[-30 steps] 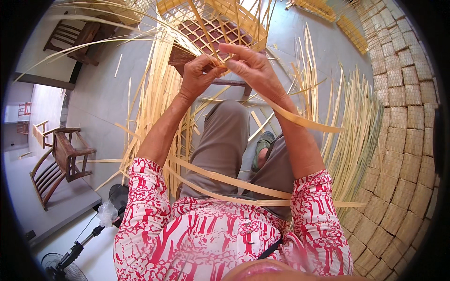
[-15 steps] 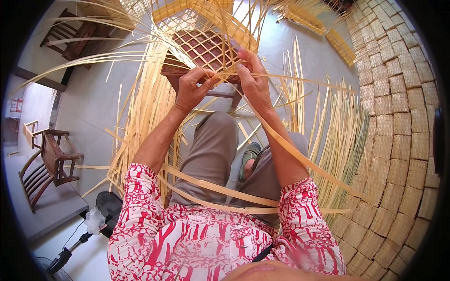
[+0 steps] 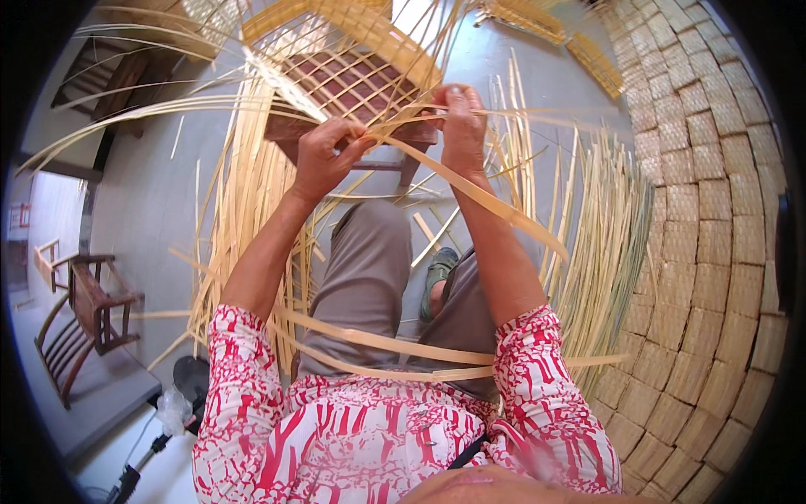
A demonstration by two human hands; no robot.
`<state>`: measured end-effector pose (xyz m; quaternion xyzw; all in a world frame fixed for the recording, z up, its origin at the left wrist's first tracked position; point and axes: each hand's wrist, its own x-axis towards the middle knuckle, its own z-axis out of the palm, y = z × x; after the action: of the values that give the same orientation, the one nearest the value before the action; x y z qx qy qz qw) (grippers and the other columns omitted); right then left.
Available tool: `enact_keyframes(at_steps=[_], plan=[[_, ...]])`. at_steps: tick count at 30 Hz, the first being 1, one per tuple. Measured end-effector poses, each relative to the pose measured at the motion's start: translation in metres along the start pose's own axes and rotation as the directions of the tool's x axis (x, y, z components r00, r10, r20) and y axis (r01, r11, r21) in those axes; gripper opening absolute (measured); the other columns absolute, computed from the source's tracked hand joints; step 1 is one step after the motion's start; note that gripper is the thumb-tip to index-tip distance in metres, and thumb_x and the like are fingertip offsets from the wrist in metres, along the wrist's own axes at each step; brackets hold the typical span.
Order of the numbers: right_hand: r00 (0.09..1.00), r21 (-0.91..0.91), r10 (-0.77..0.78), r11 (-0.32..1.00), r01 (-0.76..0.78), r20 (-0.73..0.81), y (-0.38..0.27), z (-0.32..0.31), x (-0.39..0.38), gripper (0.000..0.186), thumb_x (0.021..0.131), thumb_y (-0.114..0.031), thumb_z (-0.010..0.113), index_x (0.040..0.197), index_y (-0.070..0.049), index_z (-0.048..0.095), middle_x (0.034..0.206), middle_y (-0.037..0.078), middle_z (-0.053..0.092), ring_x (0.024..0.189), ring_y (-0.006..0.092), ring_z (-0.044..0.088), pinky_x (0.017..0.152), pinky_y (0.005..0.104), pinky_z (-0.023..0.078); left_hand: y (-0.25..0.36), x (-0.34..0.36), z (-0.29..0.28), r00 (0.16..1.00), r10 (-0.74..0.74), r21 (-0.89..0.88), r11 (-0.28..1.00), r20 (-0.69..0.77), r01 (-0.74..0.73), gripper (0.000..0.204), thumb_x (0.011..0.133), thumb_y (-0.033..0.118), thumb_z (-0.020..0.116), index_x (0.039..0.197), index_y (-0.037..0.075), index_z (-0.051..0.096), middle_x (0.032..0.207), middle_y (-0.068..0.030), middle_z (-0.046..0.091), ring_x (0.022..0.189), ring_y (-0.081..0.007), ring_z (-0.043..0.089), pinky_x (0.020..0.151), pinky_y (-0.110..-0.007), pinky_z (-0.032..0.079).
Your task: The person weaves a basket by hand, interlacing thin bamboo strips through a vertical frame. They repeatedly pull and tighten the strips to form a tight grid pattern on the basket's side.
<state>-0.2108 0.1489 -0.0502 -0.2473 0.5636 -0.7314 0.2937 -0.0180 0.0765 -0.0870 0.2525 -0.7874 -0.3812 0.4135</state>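
An open-lattice woven bamboo basket (image 3: 348,88) with a wide yellow band rests on a dark red wooden stool (image 3: 290,122) in front of my knees. At the near corner of the lattice, my left hand (image 3: 329,151) is closed, thumb and fingers pinching the woven edge. My right hand (image 3: 462,122), just to its right, is closed on a thin bamboo strip (image 3: 541,112) drawn off to the right. A wider bamboo strip (image 3: 495,212) runs from the corner between my hands, over my right forearm. Loose strip ends fan out at the far left.
Long bamboo strips (image 3: 239,193) lie on the floor at left, with a greener bundle (image 3: 609,227) at right. Stacked woven pieces (image 3: 701,218) line the right side. Wooden chairs (image 3: 96,294) stand at left. Two strips (image 3: 378,338) cross my lap.
My right hand has moved away from the left, pulling the thin strip rightward. The wide strip has swung and its end curls shorter. The view has shifted slightly.
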Motion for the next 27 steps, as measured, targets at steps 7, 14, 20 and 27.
enact_keyframes(at_steps=[7,14,20,27], plan=[[0.972,-0.067,-0.115,0.989,0.131,0.205,-0.007,-0.009,0.021,0.034,0.09,-0.012,0.048,0.119,0.003,0.061,0.11,0.013,0.06,0.097,0.019,0.058,0.088,0.0327,0.049,-0.006,0.001,-0.001,1.0,-0.009,0.006,1.0,0.01,0.009,0.018,0.084,0.013,0.08,0.097,0.003,0.072,0.079,-0.0057,0.069,0.065,-0.0137,0.067,0.058,-0.027,0.052],[0.996,0.051,-0.015,0.999,0.01,0.093,-0.016,-0.012,0.028,0.03,0.103,-0.033,0.055,0.096,-0.004,0.052,0.092,0.011,0.057,0.074,0.0176,0.063,0.065,0.0331,0.059,-0.003,-0.001,0.012,0.982,0.061,-0.014,0.998,-0.178,-0.065,0.018,0.091,0.011,0.074,0.088,0.003,0.059,0.081,-0.0068,0.067,0.066,-0.0147,0.068,0.058,-0.028,0.053],[0.922,0.595,0.373,0.765,-0.245,-0.1,-0.009,-0.024,0.034,0.038,0.108,-0.037,0.038,0.113,0.0,0.044,0.102,0.017,0.051,0.087,0.0322,0.063,0.079,0.0498,0.06,-0.006,-0.001,0.017,0.98,0.072,0.061,0.996,-0.185,-0.061,0.016,0.095,0.016,0.071,0.089,0.004,0.061,0.074,-0.0067,0.066,0.061,-0.0148,0.067,0.054,-0.028,0.05],[0.862,0.701,0.501,0.643,-0.308,-0.081,0.005,-0.031,0.045,0.038,0.11,-0.037,0.032,0.112,-0.001,0.045,0.105,0.019,0.053,0.087,0.0314,0.058,0.077,0.0505,0.056,-0.002,0.001,0.017,0.982,0.043,0.052,0.998,-0.184,-0.034,0.015,0.096,0.014,0.069,0.089,0.003,0.062,0.068,-0.0057,0.063,0.055,-0.0137,0.065,0.052,-0.026,0.048]])
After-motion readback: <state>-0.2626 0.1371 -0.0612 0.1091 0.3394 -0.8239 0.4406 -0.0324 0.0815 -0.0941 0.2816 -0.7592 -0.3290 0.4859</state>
